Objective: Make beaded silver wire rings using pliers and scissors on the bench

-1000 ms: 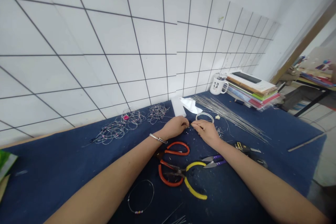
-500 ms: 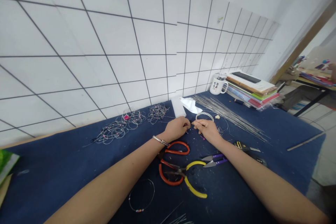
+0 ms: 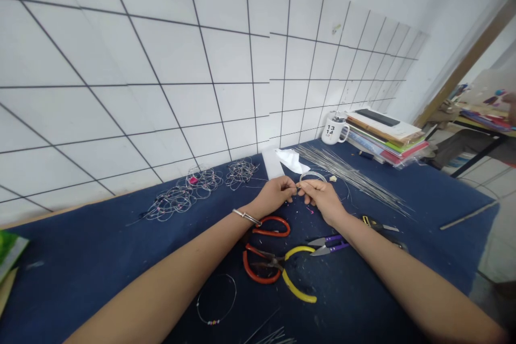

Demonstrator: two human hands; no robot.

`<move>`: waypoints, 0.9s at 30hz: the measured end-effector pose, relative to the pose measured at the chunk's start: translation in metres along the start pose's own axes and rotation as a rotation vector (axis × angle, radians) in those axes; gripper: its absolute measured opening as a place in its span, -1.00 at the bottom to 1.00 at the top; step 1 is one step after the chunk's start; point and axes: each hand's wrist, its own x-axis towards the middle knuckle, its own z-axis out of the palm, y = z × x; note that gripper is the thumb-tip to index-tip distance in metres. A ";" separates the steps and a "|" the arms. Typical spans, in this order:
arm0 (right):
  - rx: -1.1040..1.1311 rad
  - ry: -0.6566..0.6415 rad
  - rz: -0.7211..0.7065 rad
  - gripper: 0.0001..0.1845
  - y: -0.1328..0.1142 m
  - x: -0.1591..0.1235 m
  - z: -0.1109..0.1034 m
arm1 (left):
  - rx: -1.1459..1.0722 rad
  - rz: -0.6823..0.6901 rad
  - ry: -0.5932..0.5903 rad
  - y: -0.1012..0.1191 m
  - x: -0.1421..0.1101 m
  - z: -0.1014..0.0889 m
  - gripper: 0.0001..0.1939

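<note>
My left hand [image 3: 275,194] and my right hand [image 3: 321,197] meet fingertip to fingertip over the dark blue cloth [image 3: 100,258], both pinched on something thin between them, too small to name. A silver bangle circles my left wrist. Just behind my hands lies a clear wire ring [image 3: 312,176]. Under my forearms lie orange-handled scissors [image 3: 264,247], yellow-handled pliers [image 3: 296,274] and small purple snips [image 3: 328,245].
Tangled beaded wire loops [image 3: 193,188] sit along the tiled wall. A sheaf of straight wires [image 3: 355,177] fans out to the right, with a white mug [image 3: 334,129] and stacked folders [image 3: 387,137] behind. One beaded loop [image 3: 215,301] lies near the front.
My hands have drawn closer together and lifted slightly off the cloth; the fingertips now pinch at one spot. The tools have not moved.
</note>
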 end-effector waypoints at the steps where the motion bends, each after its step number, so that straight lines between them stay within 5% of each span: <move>1: 0.003 -0.003 -0.003 -0.64 -0.001 -0.001 0.000 | -0.067 -0.011 0.007 0.002 0.000 0.000 -0.90; 7: -0.212 -0.085 -0.064 -0.66 -0.006 -0.004 -0.007 | -0.118 -0.011 -0.043 0.016 0.000 -0.015 -0.87; 10: -0.573 -0.129 -0.210 -0.65 -0.011 -0.012 -0.012 | 0.260 -0.012 -0.026 0.022 -0.002 -0.029 -0.82; 14: -0.954 -0.020 -0.562 -0.70 -0.024 -0.024 -0.009 | 0.656 0.068 -0.004 0.037 -0.008 -0.036 -0.79; 19: -1.106 0.024 -0.703 -0.68 -0.030 -0.029 -0.002 | 0.467 0.049 -0.103 0.054 -0.014 -0.024 -0.83; 27: -1.101 -0.076 -0.658 -0.67 -0.020 -0.029 -0.005 | 0.223 -0.023 -0.161 0.048 -0.011 -0.020 -0.80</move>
